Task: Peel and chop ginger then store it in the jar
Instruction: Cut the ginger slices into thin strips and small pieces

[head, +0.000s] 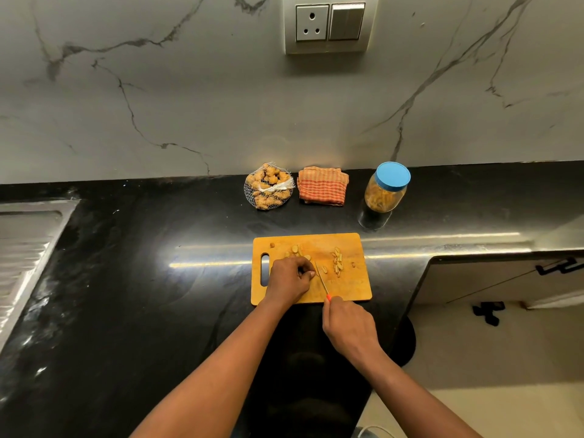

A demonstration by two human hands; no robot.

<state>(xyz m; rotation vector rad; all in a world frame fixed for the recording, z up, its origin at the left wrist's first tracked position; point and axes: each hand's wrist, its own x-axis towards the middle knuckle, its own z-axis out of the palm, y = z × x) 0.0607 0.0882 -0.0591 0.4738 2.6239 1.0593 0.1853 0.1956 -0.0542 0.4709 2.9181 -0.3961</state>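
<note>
A wooden cutting board (347, 289) lies on the black counter. My left hand (289, 279) presses down on a ginger piece at the board's left middle, mostly hiding it. My right hand (349, 330) grips a knife (321, 278) with an orange handle, its thin blade right beside my left fingertips. Peeled ginger pieces (297, 250) lie just beyond my left hand. A small pile of cut ginger strips (337, 261) sits to the right of the blade. The jar (386, 188), with a blue lid and yellowish contents, stands behind the board at the right.
A net bag of whole ginger (268, 187) and a folded orange checked cloth (323, 185) rest against the marble wall. A steel sink drainboard (28, 248) is at the far left. The counter edge drops off at the right, above cabinet doors (505, 279).
</note>
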